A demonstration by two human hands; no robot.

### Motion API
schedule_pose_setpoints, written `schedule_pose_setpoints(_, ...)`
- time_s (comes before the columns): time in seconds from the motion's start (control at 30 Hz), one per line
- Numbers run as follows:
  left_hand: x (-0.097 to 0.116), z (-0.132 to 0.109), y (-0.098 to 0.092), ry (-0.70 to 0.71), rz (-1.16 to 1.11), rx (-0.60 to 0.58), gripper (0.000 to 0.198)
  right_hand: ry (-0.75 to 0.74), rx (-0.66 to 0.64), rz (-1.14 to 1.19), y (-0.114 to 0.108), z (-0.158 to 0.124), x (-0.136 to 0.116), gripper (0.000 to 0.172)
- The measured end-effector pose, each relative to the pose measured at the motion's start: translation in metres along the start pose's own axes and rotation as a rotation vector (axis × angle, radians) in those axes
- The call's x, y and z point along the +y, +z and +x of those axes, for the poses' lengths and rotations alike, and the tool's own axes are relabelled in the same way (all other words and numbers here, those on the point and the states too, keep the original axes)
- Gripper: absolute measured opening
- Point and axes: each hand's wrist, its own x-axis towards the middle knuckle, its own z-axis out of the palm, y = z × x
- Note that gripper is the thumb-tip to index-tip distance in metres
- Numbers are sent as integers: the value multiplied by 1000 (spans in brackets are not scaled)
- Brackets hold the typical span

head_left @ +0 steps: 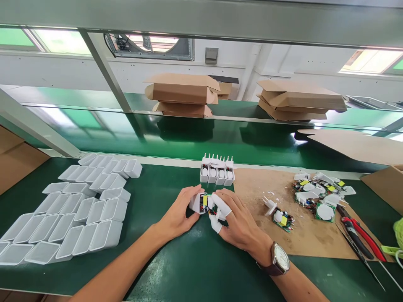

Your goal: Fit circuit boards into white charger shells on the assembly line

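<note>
My left hand (pixel 185 207) grips a white plastic housing (pixel 195 203), its fingers and thumb closed round the sides. At the housing's open end is a circuit board (pixel 207 202) with a yellow-wrapped part, partly inside it. My right hand (pixel 231 214), with white covers on thumb and forefinger and a watch on the wrist, pinches the board's other end. Just beyond my hands stands a row of several white plug adapters (pixel 217 172), prongs up. Right of my right hand lie a loose circuit board (pixel 283 219) and a small white plug piece (pixel 270 205).
Several empty white housings (pixel 105 235) fill the left of the green table. A brown cardboard sheet (pixel 252 188) on the right holds a heap of circuit boards (pixel 321 195), red-handled pliers (pixel 367 237) and tweezers (pixel 359 256). Folded cardboard boxes (pixel 182 90) lie on the shelf behind.
</note>
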Motion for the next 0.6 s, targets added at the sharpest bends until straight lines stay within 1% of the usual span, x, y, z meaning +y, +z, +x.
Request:
schedule_pose_setpoints(0.3,1,1,-1,-10,9,5,80,17,-24,7,-1,0,0,69)
schedule_pose_setpoints(0.6,1,0,0,-7,5,-1,81,4,-27,-25,-4,2,-3,65)
